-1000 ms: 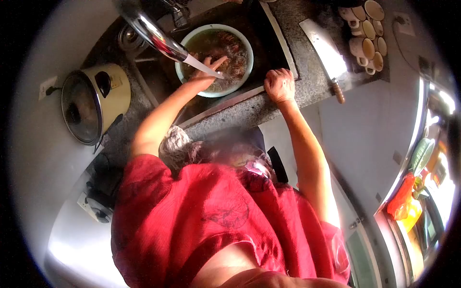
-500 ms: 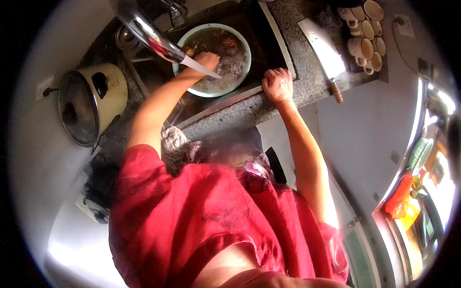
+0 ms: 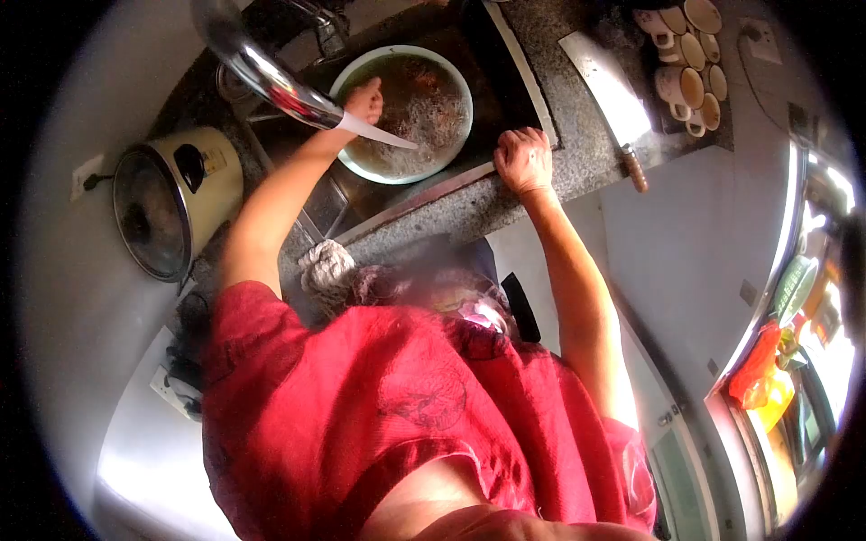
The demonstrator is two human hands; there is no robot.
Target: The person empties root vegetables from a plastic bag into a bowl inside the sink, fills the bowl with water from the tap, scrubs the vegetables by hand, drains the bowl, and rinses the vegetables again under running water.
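Observation:
A round pale-blue basin [image 3: 467, 104] filled with water stands in the dark sink [image 3: 483, 81]. Brownish pieces [image 3: 419, 70], too blurred to name, sit in its rippling water. My left hand [image 3: 365, 101] is at the basin's left side, its fingers curled together; whether anything is inside them is hidden. A curved chrome faucet [image 3: 271, 77] with a pale tapered stream or nozzle at its end crosses in front of my left wrist. My right hand [image 3: 523, 160] rests with bent fingers on the sink's front right edge, holding onto it.
A cleaver [image 3: 606, 86] with a wooden handle lies on the stone counter [image 3: 577, 153], right of my right hand. Several cups [image 3: 681, 86] stand beyond it. At left is a cream rice cooker [image 3: 212, 176]; a crumpled cloth [image 3: 325, 264] hangs at the counter front.
My left hand has moved from the basin's middle toward its left rim, its fingers turned upward. My right hand stays on the sink edge.

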